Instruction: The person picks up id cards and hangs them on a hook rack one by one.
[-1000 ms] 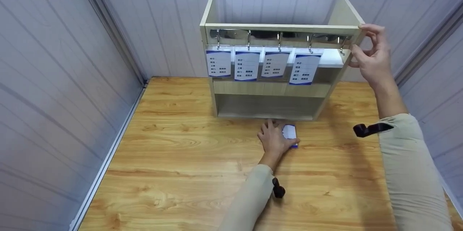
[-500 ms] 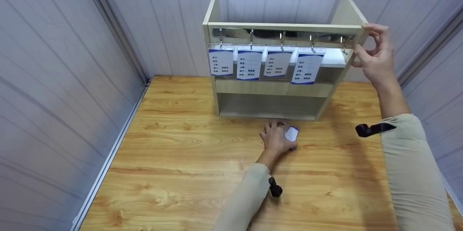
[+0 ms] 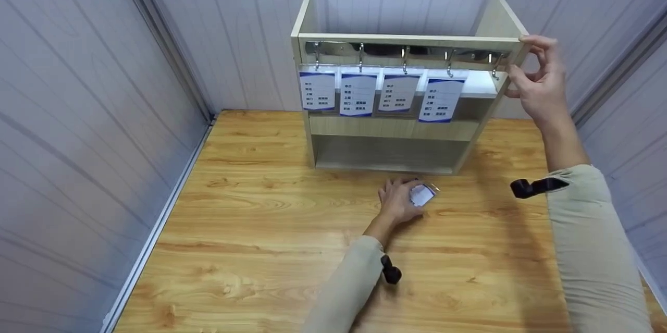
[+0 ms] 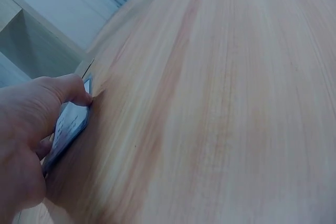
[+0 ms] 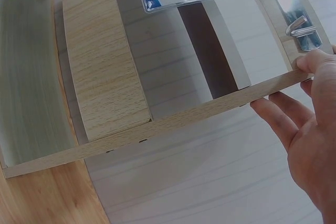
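Note:
A white badge card with blue edging (image 3: 422,195) in a clear sleeve is just off the tabletop or touching it; I cannot tell which. My left hand (image 3: 398,202) pinches the card (image 4: 71,123) by its edges between thumb and fingers, in front of the wooden rack (image 3: 391,127). My right hand (image 3: 544,85) grips the upper right corner of the rack, thumb at the front and fingers around the side panel (image 5: 194,113). From the metal hooks hang several similar badges, one of them a tilted badge (image 3: 441,101). The rightmost hook (image 3: 495,68) carries no badge.
The wood-grain table (image 3: 250,249) spreads in front of the rack. Pale panelled walls rise behind and on both sides, with a metal strip (image 3: 156,218) along the left wall's foot. A black strap piece (image 3: 391,270) sits at the left cuff.
The left hand's fingers have drawn in around the badge card, and the card has turned, its top end swinging to the right. The right hand keeps its place on the rack.

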